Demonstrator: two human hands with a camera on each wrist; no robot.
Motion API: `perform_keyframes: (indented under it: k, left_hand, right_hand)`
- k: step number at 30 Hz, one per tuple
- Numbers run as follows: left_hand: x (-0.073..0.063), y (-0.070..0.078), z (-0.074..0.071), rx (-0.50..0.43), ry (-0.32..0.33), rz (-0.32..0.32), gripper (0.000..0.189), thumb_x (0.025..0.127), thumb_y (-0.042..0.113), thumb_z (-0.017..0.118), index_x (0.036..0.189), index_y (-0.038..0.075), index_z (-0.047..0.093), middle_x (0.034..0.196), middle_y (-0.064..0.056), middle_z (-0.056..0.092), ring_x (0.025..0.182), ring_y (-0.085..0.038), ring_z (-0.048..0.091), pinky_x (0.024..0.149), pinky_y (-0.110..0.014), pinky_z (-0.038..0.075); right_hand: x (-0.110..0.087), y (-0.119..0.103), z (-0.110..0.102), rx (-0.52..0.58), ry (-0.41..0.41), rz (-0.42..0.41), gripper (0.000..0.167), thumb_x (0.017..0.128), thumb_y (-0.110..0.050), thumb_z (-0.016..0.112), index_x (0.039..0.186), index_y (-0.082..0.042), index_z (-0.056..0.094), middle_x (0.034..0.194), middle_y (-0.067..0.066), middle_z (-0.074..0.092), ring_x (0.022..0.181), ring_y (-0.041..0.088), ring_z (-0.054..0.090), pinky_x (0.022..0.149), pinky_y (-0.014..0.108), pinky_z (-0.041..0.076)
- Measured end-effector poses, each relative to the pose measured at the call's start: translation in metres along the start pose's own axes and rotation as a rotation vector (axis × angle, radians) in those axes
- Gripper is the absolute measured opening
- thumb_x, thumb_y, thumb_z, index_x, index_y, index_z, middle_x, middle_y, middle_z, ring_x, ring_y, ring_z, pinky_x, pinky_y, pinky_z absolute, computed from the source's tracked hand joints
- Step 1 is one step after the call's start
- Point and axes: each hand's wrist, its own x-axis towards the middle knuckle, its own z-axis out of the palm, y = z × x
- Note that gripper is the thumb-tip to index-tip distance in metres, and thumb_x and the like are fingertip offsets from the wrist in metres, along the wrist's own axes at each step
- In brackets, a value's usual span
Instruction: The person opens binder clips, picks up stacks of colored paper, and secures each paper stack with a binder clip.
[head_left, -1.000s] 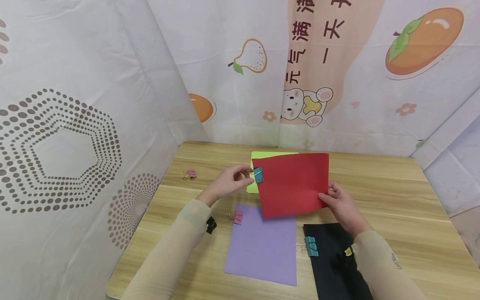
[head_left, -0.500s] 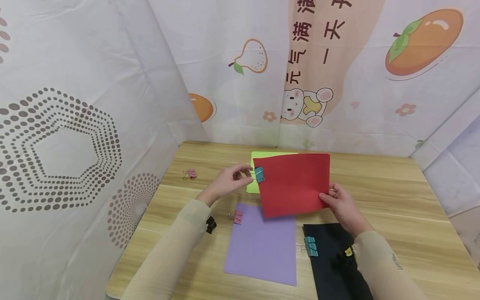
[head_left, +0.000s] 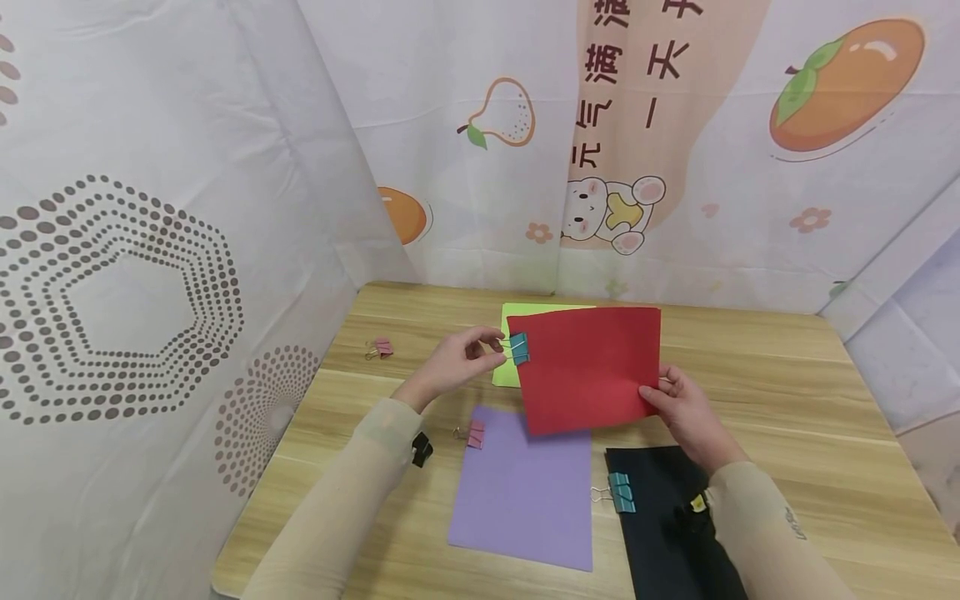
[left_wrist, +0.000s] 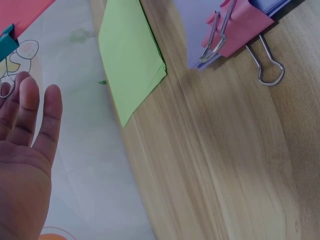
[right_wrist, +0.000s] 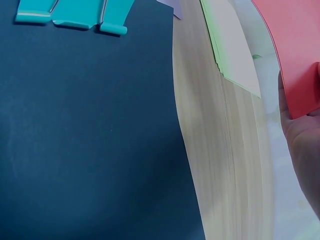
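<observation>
While the wood-grain table carries the rest of the paper, the red sheets are held up off it, tilted, partly screening the green sheets behind. Black sheets lie at the right, partly under the forearm; purple sheets lie beside them, nearer the middle. Right hand: pinches the red sheets near their lower right corner, thumb on the front face. Left hand: thumb and fingertips pinch the wire handles of a teal clip seated on the red sheets' left edge. Smaller items: a second teal clip on the black sheets, a pink clip on the purple, and a loose pink clip at the table's left. Step in hand, as judged: working the clip on the red sheets; fitting or removal cannot be told. The next move probably calls for the right hand to keep the edges aligned while the left controls the handles, lest sheets slip.
</observation>
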Motion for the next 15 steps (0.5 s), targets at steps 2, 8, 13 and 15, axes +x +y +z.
perform_keyframes:
  k: [2, 8, 13, 15]
  left_hand:
    - [-0.0001, 0.0002, -0.0001, 0.003, -0.001, -0.001, 0.046, 0.096, 0.031, 0.071, 0.135, 0.007, 0.062, 0.112, 0.001, 0.069, 0.089, -0.019, 0.063, 0.074, -0.034, 0.051]
    - [-0.0011, 0.0012, -0.0005, 0.008, 0.002, -0.009, 0.042, 0.097, 0.032, 0.07, 0.133, 0.012, 0.064, 0.113, 0.003, 0.069, 0.089, -0.018, 0.063, 0.075, -0.033, 0.052]
    - [-0.0016, 0.0004, -0.0009, 0.014, 0.002, -0.016, 0.04, 0.097, 0.033, 0.07, 0.133, 0.016, 0.064, 0.116, 0.004, 0.069, 0.091, -0.018, 0.062, 0.076, -0.033, 0.052]
    - [-0.0016, -0.0004, -0.0011, 0.016, 0.0, -0.018, 0.039, 0.098, 0.031, 0.07, 0.134, 0.016, 0.064, 0.118, 0.004, 0.069, 0.092, -0.018, 0.062, 0.078, -0.033, 0.052]
  right_hand:
    - [0.0004, 0.0016, -0.001, -0.002, 0.001, -0.002, 0.028, 0.102, -0.013, 0.064, 0.124, -0.007, 0.049, 0.11, -0.009, 0.075, 0.097, 0.01, 0.072, 0.089, 0.02, 0.056]
    - [0.0001, 0.0038, -0.0029, -0.015, -0.001, -0.004, 0.028, 0.101, -0.014, 0.064, 0.125, -0.008, 0.049, 0.111, -0.011, 0.074, 0.098, 0.009, 0.072, 0.09, 0.02, 0.055]
    - [-0.0015, 0.0034, -0.0033, -0.029, 0.012, 0.002, 0.03, 0.101, -0.015, 0.064, 0.125, -0.007, 0.048, 0.11, -0.011, 0.074, 0.099, 0.009, 0.072, 0.09, 0.019, 0.055]
    - [-0.0022, 0.0034, -0.0037, -0.038, 0.011, -0.003, 0.029, 0.102, -0.014, 0.064, 0.125, -0.007, 0.048, 0.11, -0.011, 0.073, 0.099, 0.009, 0.072, 0.09, 0.019, 0.055]
